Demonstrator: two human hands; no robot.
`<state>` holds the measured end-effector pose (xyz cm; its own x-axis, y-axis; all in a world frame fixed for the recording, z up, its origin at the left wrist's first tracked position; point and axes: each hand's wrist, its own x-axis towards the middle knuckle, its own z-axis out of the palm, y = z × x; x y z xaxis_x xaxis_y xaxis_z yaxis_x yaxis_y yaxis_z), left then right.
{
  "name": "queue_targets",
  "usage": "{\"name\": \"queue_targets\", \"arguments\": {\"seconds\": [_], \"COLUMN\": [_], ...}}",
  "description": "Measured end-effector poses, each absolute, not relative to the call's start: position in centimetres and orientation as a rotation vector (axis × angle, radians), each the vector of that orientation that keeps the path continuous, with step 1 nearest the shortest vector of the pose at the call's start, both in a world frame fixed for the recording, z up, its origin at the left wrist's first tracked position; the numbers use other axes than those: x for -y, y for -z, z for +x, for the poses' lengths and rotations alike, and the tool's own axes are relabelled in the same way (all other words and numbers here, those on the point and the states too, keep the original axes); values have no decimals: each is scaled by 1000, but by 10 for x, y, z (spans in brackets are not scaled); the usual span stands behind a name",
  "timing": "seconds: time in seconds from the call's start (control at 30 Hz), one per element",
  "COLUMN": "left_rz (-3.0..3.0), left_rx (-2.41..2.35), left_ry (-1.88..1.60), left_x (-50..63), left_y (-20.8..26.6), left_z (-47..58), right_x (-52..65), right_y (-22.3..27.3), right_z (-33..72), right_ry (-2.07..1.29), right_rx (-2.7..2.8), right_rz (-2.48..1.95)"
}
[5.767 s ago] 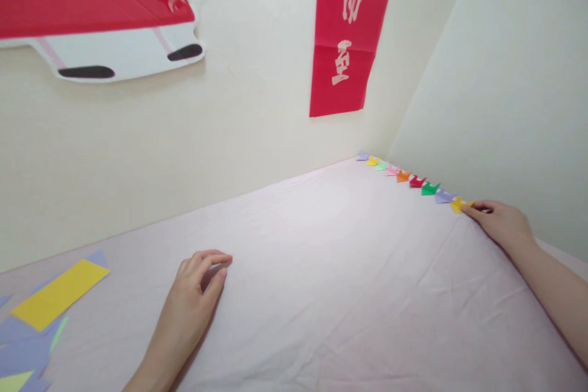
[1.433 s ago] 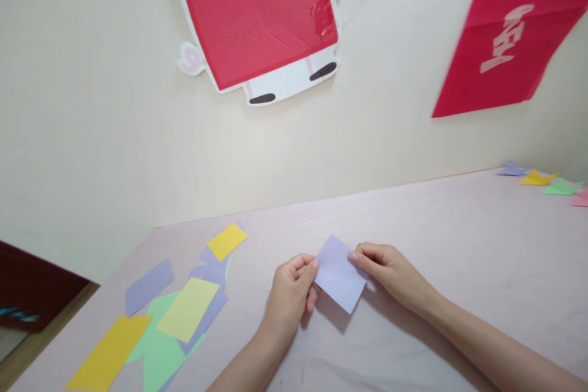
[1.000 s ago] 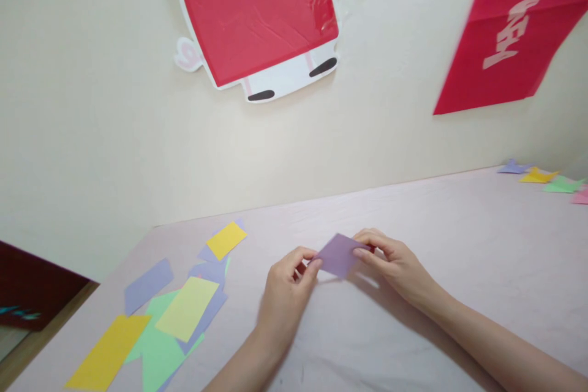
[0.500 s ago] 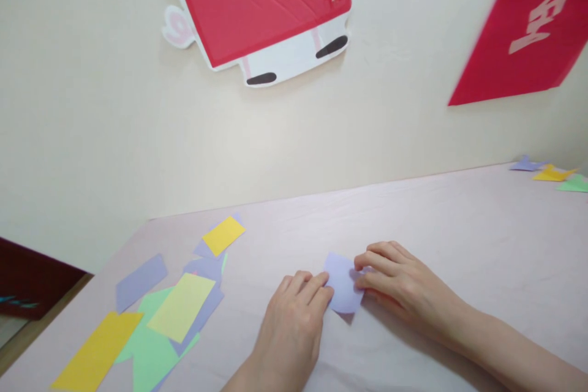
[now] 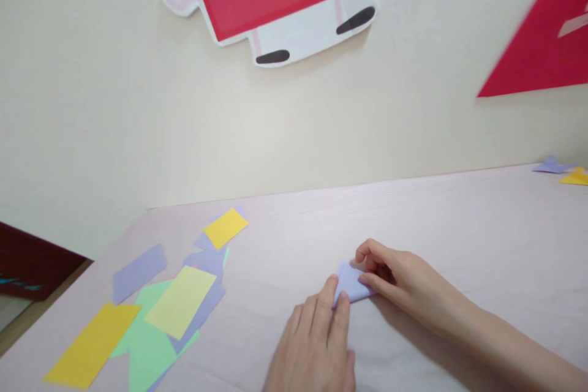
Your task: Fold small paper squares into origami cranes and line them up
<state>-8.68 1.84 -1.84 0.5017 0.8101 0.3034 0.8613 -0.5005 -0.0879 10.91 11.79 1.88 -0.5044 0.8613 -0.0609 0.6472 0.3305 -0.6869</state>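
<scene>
A small piece of purple paper (image 5: pixel 353 282), folded over, lies on the table in front of me. My left hand (image 5: pixel 315 338) rests palm down at its left side, fingers stretched out and two of them on the paper's left edge. On the right side, my right hand (image 5: pixel 399 272) is closed with curled fingers, its thumb against the paper's right part. The paper's right corner is hidden by that hand.
At the left lie several loose sheets: a yellow rectangle (image 5: pixel 94 346), a purple rectangle (image 5: pixel 140 272), a pale yellow sheet (image 5: pixel 181 301) and green paper (image 5: pixel 149 349). Folded purple (image 5: pixel 551 165) and yellow pieces (image 5: pixel 575 177) sit at the far right. A wall (image 5: pixel 275 128) stands behind the table.
The purple paper has been folded over into a smaller shape. My left hand has moved right and its fingers lie on the paper. My right fingers have curled. The view has shifted slightly.
</scene>
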Motion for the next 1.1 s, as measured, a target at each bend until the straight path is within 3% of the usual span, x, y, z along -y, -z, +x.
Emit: {"name": "queue_targets", "arguments": {"seconds": [1.1], "left_rz": [-2428], "left_rx": [1370], "left_ry": [441], "left_x": [-26], "left_y": [17], "left_z": [-81], "right_x": [-115], "right_y": [-6], "right_z": [101], "right_ry": [-653], "right_rx": [2382], "right_rz": [-1289]}}
